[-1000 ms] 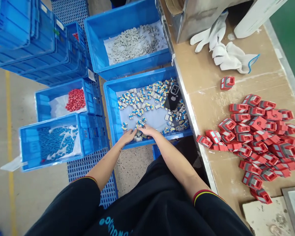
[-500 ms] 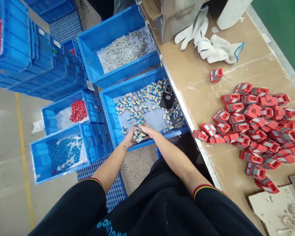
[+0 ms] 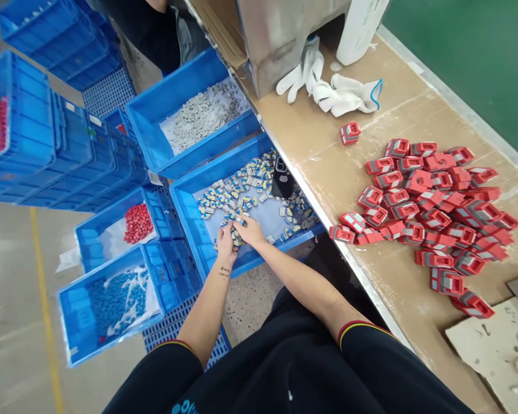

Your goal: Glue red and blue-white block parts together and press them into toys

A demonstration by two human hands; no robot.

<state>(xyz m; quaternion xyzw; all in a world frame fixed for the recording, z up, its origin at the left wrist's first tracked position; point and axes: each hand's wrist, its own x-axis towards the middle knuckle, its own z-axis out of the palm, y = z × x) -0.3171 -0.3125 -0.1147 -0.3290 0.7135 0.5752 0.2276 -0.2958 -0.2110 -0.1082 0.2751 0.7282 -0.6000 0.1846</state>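
The left hand (image 3: 225, 240) and the right hand (image 3: 250, 231) are now closing toward each other, whereas half a second earlier they were cupping a loose handful; this suggests that handling is shifting from gathering to fingertip work. Both hands are curling inward, fingertips nearly meeting over the small blue, yellow and grey pieces (image 3: 225, 194); the fingers are partly hiding the contact, so whether either is pinching a single piece cannot be told. The pieces are lying scattered in the blue tray (image 3: 190, 215), loosest toward its middle. A phone (image 3: 281, 183) is resting among them, near the worktop (image 3: 315, 172). Beyond, a second blue tray (image 3: 149, 132) is holding grey pieces (image 3: 202, 118). On the worktop, red parts (image 3: 418, 183) are lying heaped, with white gloves (image 3: 349, 95) resting farther off.
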